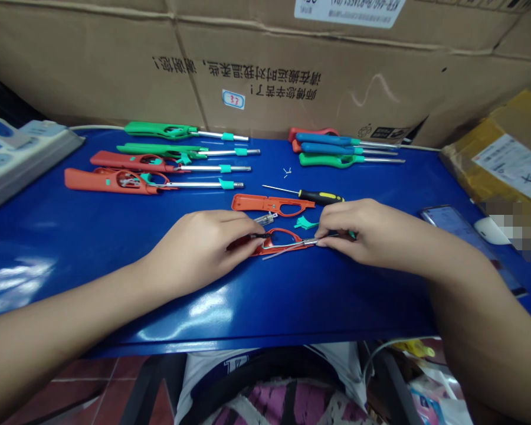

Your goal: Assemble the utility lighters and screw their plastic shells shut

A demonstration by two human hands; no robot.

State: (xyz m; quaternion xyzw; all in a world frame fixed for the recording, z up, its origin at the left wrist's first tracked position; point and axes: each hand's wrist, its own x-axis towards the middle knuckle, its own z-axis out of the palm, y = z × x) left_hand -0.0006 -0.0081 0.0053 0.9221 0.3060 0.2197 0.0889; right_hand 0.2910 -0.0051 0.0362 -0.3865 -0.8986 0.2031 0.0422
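In the head view an opened gas lighter lies between my hands, its orange half-shell [298, 248] flat on the blue table. My left hand [203, 242] is closed in a pinch on a small black part [259, 236] at the shell's left end. With finger and thumb, my right hand [363, 230] grips the metal tube [308, 241] at the shell's right end; the palm hides most of it. A thin pale tube [277, 255] runs along the shell. Just behind lie a clear fuel tank [266, 219], a green trigger [305, 223] and the other orange half-shell [248, 203].
A black and yellow screwdriver [321, 196] and small white screws [287, 172] lie farther back. Several lighters [159, 130] stand in rows left and right [327, 159]. A cardboard box [248, 35] walls the back. At right are a phone [451, 224] and a parcel [504, 147]; a power strip [26, 153] is left.
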